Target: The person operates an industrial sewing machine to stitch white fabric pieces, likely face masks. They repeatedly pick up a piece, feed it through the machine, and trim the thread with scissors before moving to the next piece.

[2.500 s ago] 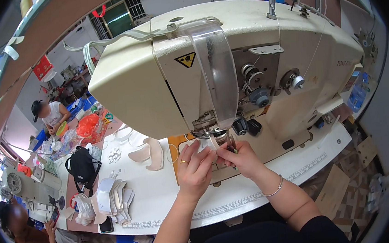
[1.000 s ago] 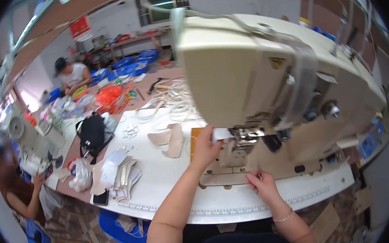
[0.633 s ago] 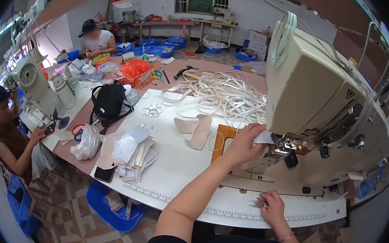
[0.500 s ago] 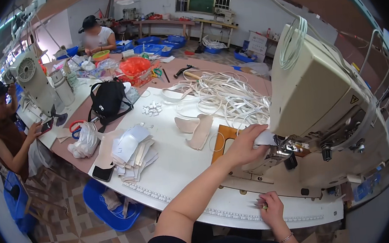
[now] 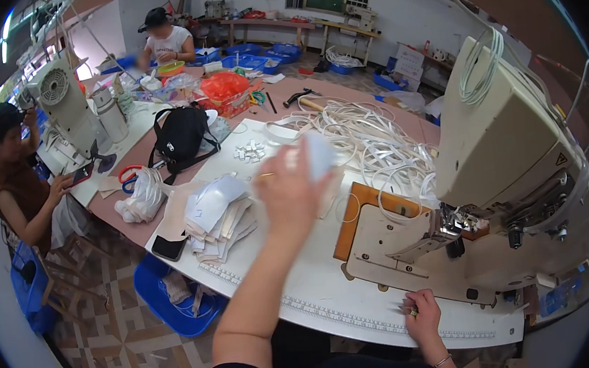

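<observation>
My left hand (image 5: 287, 195) is raised over the white tabletop (image 5: 302, 271), blurred by motion, with its fingers closed on a pale white fabric piece (image 5: 320, 155). To its left lies a stack of cut fabric pieces (image 5: 218, 208), white and beige, fanned out. Near the front edge, my right hand (image 5: 424, 315) rests on the table with curled fingers; whatever it may hold is hidden. A cream sewing machine (image 5: 494, 138) stands to the right, its needle area (image 5: 455, 222) apart from both hands. A beige fabric piece shows partly behind my left hand.
Tangled white strips (image 5: 374, 138) lie behind the machine. Small white pieces (image 5: 250, 151), a black bag (image 5: 182, 141), a phone (image 5: 169, 247) and scissors (image 5: 128, 179) lie leftward. A blue tub (image 5: 178, 299) sits on the floor. Two people (image 5: 24, 179) work or sit beyond.
My left hand has moved from the machine's needle area leftward, carrying the white fabric piece away. My right hand stays by the front edge. The whole view has shifted slightly.
</observation>
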`<state>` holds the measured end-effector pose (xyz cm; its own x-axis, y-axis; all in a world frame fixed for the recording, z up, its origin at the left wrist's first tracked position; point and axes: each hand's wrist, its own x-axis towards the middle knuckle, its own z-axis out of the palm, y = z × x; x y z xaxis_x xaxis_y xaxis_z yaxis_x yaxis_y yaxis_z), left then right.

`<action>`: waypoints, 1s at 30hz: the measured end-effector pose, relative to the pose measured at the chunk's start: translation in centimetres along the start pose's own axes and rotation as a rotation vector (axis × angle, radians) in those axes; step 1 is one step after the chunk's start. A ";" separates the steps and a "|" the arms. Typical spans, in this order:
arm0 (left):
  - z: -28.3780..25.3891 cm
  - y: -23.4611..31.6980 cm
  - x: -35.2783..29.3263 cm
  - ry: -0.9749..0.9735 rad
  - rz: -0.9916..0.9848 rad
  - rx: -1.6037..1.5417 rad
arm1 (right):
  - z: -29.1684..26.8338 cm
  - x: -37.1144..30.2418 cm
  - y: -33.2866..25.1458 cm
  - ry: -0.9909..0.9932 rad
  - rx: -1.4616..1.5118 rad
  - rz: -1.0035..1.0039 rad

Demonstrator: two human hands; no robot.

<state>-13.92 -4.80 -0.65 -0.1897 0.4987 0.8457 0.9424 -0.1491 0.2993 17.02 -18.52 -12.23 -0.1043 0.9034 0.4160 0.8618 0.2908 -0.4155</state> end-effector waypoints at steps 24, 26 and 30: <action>14.4 -1.0 -5.0 -0.626 -0.033 -0.131 | -0.1 0.1 -0.2 0.041 -0.023 -0.026; 13.2 -1.7 -4.9 -0.619 0.019 -0.121 | -0.2 0.8 -0.6 0.041 0.011 -0.067; 3.3 2.8 -2.2 -0.742 -0.023 -0.444 | -1.6 2.1 -2.7 0.108 0.372 -0.011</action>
<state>-9.94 -3.52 -3.09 0.1668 0.9111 0.3768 0.7164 -0.3746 0.5886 15.21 -17.93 -8.95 -0.0422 0.8668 0.4968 0.6201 0.4126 -0.6673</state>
